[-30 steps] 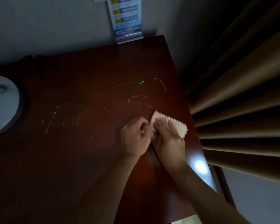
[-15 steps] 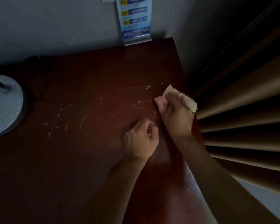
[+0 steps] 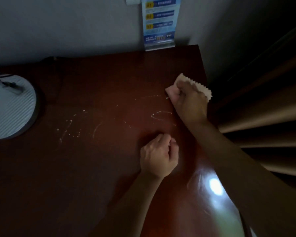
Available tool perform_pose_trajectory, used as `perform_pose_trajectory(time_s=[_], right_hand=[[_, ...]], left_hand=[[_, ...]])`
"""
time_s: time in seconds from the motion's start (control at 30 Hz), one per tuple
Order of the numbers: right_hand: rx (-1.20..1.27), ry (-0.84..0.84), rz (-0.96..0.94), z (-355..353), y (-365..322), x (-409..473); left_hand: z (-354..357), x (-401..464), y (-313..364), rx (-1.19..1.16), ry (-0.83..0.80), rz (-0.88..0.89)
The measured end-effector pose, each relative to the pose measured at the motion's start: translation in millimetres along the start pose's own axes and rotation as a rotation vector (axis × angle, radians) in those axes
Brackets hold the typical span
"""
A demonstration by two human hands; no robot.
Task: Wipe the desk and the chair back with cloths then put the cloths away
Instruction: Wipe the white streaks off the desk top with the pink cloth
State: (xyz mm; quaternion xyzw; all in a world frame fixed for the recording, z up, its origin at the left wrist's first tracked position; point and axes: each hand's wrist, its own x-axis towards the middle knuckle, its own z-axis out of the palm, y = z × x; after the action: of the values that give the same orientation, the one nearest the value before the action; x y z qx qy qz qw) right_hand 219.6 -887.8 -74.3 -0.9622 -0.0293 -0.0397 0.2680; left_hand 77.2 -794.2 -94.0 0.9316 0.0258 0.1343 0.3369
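- The desk [image 3: 96,168], a dark red-brown polished top, fills most of the view; pale dusty streaks [image 3: 161,115] lie across its middle, so the wiping looks far from finished.
- A brown pleated curtain [image 3: 263,117] hangs just beside the desk's right edge.
- A round ribbed lamp base [image 3: 9,106] stands on the desk at far left, well apart from the hands.
- A blue printed sign [image 3: 159,23] stands upright at the desk's back edge against the wall.
- The right hand [image 3: 190,103] grasps the cloth, fingers curled over it, pressing it onto the desk near the far right corner.
- The left hand [image 3: 158,156] rests on the desk nearer the person, clenched into a loose fist; whether it holds anything cannot be told.
- The cloth [image 3: 202,89], pale with a zigzag-cut edge, is bunched under the right hand. It looks light, soft and limp, so it will likely crumple rather than slide flat; a broad hold over its middle should keep it spread against the slick surface.
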Motion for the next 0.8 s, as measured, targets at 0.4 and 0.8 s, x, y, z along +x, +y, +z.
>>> perform_pose_trajectory(time_s=[0.4,0.8], right_hand=[[0.101,-0.021,-0.158,-4.9,21.3,-35.0],[0.182,-0.069,-0.256,-7.7,28.5,-97.6]], left_hand=[[-0.9,-0.8,-0.8,-0.073,-0.023,-0.062],[1.2,0.0,-1.2,-0.118,-0.001,-0.112]])
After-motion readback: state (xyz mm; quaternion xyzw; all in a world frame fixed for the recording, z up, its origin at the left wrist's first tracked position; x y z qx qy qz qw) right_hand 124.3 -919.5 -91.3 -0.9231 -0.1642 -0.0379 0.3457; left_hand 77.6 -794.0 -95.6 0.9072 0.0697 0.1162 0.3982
